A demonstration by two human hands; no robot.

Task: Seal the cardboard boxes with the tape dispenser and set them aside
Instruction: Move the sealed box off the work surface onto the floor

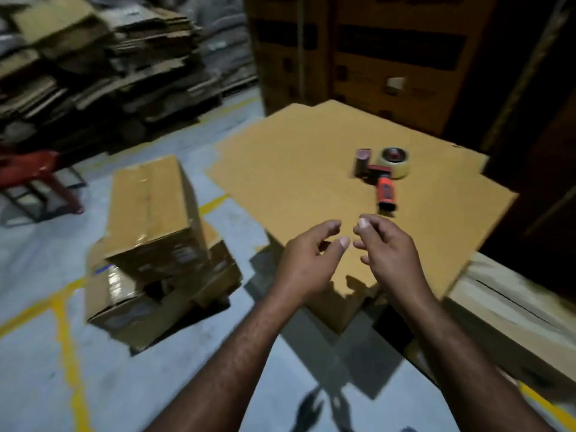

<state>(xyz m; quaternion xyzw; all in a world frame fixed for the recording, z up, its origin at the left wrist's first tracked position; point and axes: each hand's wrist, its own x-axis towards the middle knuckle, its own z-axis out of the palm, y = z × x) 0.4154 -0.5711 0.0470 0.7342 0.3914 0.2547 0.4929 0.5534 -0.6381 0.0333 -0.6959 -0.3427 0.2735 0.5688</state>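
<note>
A tape dispenser (384,173) with an orange-and-black handle and a clear tape roll lies on a large flat cardboard sheet (299,169). My left hand (307,260) and my right hand (388,247) hover side by side over the sheet's near edge, just short of the dispenser's handle. Both hold nothing, with fingers loosely curled. To the left on the floor, a taped cardboard box (152,210) rests tilted on top of another box (134,304).
Flattened cartons (103,57) are piled high at the back left, with a red stool (34,179) in front of them. Tall printed cartons (367,48) rise behind the sheet. A long pale box (511,313) lies at the right. Yellow lines mark the grey floor.
</note>
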